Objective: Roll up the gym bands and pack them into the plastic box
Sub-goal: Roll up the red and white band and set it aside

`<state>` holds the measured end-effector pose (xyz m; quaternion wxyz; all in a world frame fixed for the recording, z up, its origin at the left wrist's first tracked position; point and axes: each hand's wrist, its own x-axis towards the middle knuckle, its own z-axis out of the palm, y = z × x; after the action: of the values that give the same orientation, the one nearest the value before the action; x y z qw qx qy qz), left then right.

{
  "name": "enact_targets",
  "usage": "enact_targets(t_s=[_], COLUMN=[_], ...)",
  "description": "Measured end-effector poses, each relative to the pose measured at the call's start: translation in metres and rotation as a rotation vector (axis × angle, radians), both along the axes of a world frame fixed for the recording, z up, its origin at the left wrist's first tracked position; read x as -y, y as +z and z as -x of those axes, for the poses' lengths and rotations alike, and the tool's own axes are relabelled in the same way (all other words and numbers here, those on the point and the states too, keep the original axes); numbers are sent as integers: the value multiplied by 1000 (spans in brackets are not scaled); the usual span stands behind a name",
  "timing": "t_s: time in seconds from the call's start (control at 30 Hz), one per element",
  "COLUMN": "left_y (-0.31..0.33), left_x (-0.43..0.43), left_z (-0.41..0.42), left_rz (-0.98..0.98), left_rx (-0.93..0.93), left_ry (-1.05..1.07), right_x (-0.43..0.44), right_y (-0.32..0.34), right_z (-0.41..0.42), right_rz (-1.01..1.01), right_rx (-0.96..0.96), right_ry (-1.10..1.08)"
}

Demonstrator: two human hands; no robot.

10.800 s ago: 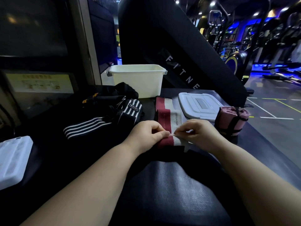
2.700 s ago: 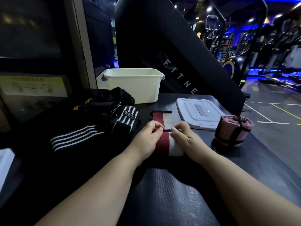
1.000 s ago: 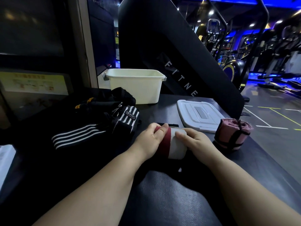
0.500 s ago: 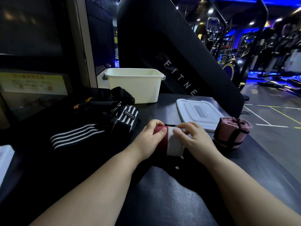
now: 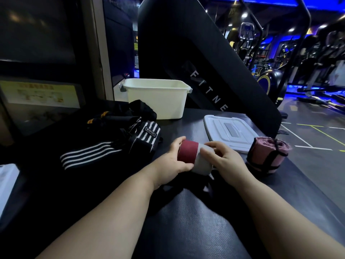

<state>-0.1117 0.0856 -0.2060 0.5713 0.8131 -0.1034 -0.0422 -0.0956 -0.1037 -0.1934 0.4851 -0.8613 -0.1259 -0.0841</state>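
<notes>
A red and white gym band is wound into a tight roll on the black mat, lifted slightly between both hands. My left hand grips its red end, fingers curled round it. My right hand holds the white end, thumb and fingers over the top. The white plastic box stands open at the back of the mat. A pink rolled band tied with a black strap sits to the right.
The box's white lid lies flat right of centre. A heap of black bands with white stripes lies on the left. A black slanted machine panel rises behind. A white object sits at the left edge.
The band went from lying flat to fully rolled up. In the last half second both hands closed round the roll and tipped it up slightly.
</notes>
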Motion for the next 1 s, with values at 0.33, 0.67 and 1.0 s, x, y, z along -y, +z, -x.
enact_targets(t_s=[0.33,0.67,1.0], left_y=[0,-1,2], left_x=[11,11,1], left_z=[-5,-3,4], left_rz=[-397,223,206], left_rx=[101,-54,23], left_ry=[462,259,101], right_x=[3,0,9], right_y=[-6,-7,0], right_z=[-12,-5,10], right_rz=[79,23,23], right_rx=[-86,-71,-129], right_ry=[-179,48,310])
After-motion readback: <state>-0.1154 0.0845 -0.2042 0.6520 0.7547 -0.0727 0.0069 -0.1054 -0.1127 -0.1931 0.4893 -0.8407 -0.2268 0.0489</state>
